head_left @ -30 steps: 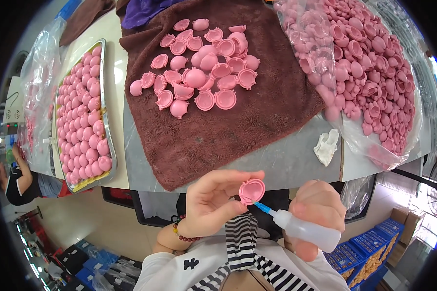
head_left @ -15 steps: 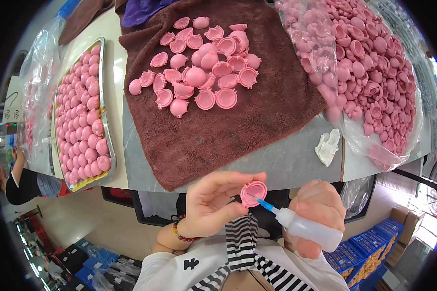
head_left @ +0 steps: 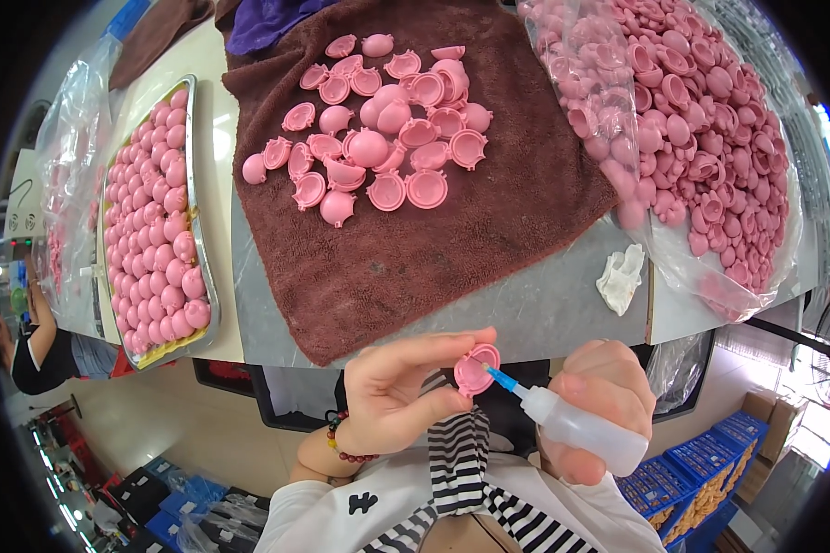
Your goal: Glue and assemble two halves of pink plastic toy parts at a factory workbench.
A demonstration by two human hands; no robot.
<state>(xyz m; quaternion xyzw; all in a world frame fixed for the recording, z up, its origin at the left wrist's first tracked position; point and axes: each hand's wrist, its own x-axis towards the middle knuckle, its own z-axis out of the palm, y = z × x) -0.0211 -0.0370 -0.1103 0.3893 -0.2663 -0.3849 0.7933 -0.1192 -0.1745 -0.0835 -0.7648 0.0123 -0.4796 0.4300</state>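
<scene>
My left hand (head_left: 401, 392) pinches a pink plastic half-shell (head_left: 476, 370) by its edge, hollow side facing right and up. A white squeeze bottle (head_left: 586, 431) with a blue needle tip is wrapped in my right hand (head_left: 604, 396). Its tip (head_left: 503, 380) reaches to the inside of the half-shell; whether it touches cannot be made out. Beyond my hands, a loose cluster of pink half-shells (head_left: 426, 190) and closed pink balls (head_left: 367, 147) lies on a brown towel (head_left: 406, 276).
A metal tray (head_left: 192, 157) of pink balls stands at left. To the right, a clear plastic bag (head_left: 682, 267) spills many pink half-shells (head_left: 701, 129). A crumpled white tissue (head_left: 621, 278) lies on the grey table (head_left: 526, 318). Blue crates (head_left: 710, 465) stand below right; another person's arm (head_left: 41, 318) shows far left.
The needle tip has drawn back slightly toward the half-shell's near right edge. The half-shell has tilted a little in my left hand. Both grips stay the same.
</scene>
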